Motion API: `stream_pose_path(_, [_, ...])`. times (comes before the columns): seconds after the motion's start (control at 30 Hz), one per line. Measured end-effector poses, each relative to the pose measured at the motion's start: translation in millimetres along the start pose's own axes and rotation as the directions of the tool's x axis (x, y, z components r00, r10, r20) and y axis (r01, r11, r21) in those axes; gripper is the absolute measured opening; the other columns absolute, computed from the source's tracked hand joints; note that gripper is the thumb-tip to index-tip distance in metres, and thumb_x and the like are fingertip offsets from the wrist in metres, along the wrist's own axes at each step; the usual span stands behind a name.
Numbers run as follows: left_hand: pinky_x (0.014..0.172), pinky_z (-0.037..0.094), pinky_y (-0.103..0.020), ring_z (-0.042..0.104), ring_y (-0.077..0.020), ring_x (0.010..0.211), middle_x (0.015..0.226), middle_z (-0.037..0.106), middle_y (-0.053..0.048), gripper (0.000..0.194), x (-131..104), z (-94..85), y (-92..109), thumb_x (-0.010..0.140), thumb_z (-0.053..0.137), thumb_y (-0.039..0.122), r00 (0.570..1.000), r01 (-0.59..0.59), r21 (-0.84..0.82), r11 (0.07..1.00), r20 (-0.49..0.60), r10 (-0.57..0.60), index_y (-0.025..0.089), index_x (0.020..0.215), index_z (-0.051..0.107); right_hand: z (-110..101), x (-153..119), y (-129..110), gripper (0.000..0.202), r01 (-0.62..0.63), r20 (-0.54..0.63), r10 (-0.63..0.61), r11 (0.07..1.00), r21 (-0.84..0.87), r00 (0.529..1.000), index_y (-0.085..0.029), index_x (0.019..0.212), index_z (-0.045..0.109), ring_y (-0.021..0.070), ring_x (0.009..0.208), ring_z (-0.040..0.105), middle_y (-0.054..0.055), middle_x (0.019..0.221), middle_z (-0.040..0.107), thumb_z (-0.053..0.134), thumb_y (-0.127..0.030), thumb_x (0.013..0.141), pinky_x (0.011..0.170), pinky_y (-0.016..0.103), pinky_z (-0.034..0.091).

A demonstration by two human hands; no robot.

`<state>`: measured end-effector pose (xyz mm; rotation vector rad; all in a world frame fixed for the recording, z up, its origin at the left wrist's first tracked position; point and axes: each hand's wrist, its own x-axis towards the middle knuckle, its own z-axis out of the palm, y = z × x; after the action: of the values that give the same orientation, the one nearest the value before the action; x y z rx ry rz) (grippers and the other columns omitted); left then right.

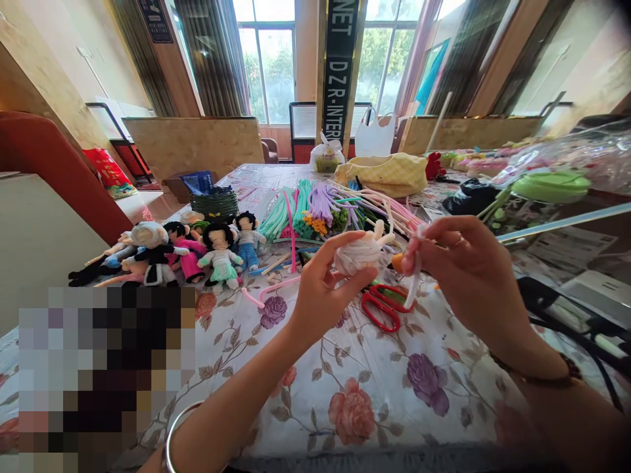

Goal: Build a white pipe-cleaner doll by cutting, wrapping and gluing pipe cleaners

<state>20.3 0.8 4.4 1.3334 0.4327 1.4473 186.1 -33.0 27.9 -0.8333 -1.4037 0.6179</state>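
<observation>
My left hand (328, 289) is wrapped round a pale ball wound from fuzzy pipe cleaner (355, 255), with a few cream stems sticking out at its right. Close beside it, the fingers of my right hand (458, 269) pinch a white pipe cleaner (415, 282), whose free end hangs down. Something orange (397, 262) shows next to the right fingertips; I cannot make out what it is. Below the hands, red-handled scissors (382, 315) lie on the flowered tablecloth (315, 407), their blades partly hidden.
Behind my hands lie bundles of coloured pipe cleaners (315, 203). Several small dolls (219, 256) sit at the left, before a dark green basket (214, 205). A yellow checked bag (382, 173) lies at the back. On the right are a green-lidded container (549, 190) and a black device (566, 315).
</observation>
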Motion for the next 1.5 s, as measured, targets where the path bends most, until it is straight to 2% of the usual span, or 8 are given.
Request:
stream_pose_path(0.1, [0.075,0.055,-0.029,0.061,-0.0187,0.093,0.106,0.065,-0.004,0.038,1,-1.0,-1,0.066,0.073,0.013,1.0,0.002,-0.007,1.0,0.014,-0.002,0.026,0.102,0.066,-2,3,0,0.008,-0.069,-0.104,0.075,0.996,0.064,0.992,-0.03,0.086,0.066,0.0148,0.077,0.065,-0.002,0.078,0.064,0.061,-0.025,0.083,0.076,0.034,0.055])
stream_pose_path(0.23, [0.077,0.056,-0.029,0.06,-0.0181,0.095,0.106,0.064,-0.004,0.035,2,-1.9,0,0.069,0.071,0.014,1.0,0.005,-0.034,0.999,0.013,-0.004,0.026,0.101,0.065,-4,5,2,0.026,-0.109,-0.161,0.128,0.986,0.122,0.979,-0.034,0.105,0.067,0.0171,0.102,0.063,-0.001,0.106,0.066,0.064,-0.024,0.08,0.093,0.037,0.05])
stream_pose_path(0.33, [0.077,0.055,-0.027,0.059,-0.018,0.096,0.107,0.063,-0.004,0.033,2,-1.4,1,0.069,0.071,0.014,1.0,0.001,-0.058,0.998,0.015,0.0,0.025,0.099,0.065,-3,5,4,0.035,-0.133,-0.183,0.155,0.983,0.126,0.971,-0.034,0.108,0.066,0.0192,0.098,0.064,-0.001,0.112,0.064,0.07,-0.022,0.075,0.09,0.039,0.052])
stream_pose_path(0.53, [0.073,0.055,-0.028,0.059,-0.0181,0.092,0.103,0.061,-0.004,0.036,-1,-0.5,2,0.068,0.072,0.013,0.998,0.033,-0.098,0.995,0.06,-0.027,0.025,0.1,0.064,2,3,5,0.031,-0.074,-0.351,0.124,0.986,0.152,0.928,-0.033,0.097,0.068,0.0154,0.087,0.066,-0.002,0.096,0.061,0.074,-0.02,0.07,0.083,0.032,0.055])
stream_pose_path(0.67, [0.077,0.053,-0.027,0.057,-0.0171,0.093,0.104,0.061,-0.004,0.032,-2,-0.1,2,0.071,0.07,0.014,0.998,-0.004,-0.047,0.999,0.063,0.007,0.026,0.099,0.065,7,0,5,0.031,-0.06,-0.414,0.081,0.996,0.065,0.907,-0.034,0.095,0.065,0.0176,0.079,0.065,0.0,0.093,0.061,0.076,-0.023,0.068,0.073,0.034,0.056])
stream_pose_path(0.97, [0.086,0.05,-0.029,0.053,-0.0198,0.109,0.115,0.057,-0.005,0.028,-3,-1.5,-1,0.078,0.064,0.02,0.991,-0.088,0.103,0.991,0.107,0.077,0.028,0.105,0.062,11,-9,8,0.031,-0.029,-0.362,-0.019,0.991,-0.127,0.932,-0.037,0.101,0.06,0.0218,0.077,0.064,0.0,0.081,0.061,0.07,-0.025,0.074,0.068,0.037,0.053])
stream_pose_path(1.33, [0.087,0.048,-0.031,0.053,-0.0181,0.106,0.114,0.058,-0.003,0.023,0,-3.4,-4,0.08,0.063,0.023,0.985,-0.126,0.078,0.989,0.128,0.116,0.025,0.103,0.06,15,-8,12,0.034,0.007,-0.399,-0.008,1.0,-0.005,0.917,-0.028,0.096,0.063,0.0107,0.067,0.06,-0.004,0.085,0.057,0.078,-0.022,0.066,0.062,0.026,0.052])
stream_pose_path(1.5, [0.094,0.044,-0.033,0.053,-0.0159,0.104,0.114,0.057,-0.002,0.022,0,-5.3,-5,0.083,0.058,0.022,0.978,-0.142,0.056,0.988,0.161,0.131,0.026,0.105,0.058,16,-7,12,0.026,-0.017,-0.358,0.005,0.999,-0.031,0.934,-0.03,0.093,0.061,0.0124,0.069,0.064,-0.004,0.086,0.058,0.074,-0.023,0.071,0.061,0.027,0.053])
